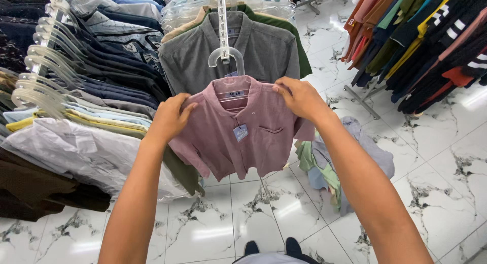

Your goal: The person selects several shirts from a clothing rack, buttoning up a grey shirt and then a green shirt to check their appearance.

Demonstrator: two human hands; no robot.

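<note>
Both forearms are bare from the elbows down to the wrists: no sleeves, no watch, no bracelet. The left hand (170,117) and the right hand (299,97) wear no gloves and no rings that show. At the bottom edge, two dark shoes (293,246) with rounded toes point forward, and between them shows a strip of pale grey clothing (269,259), its kind hard to tell.
</note>
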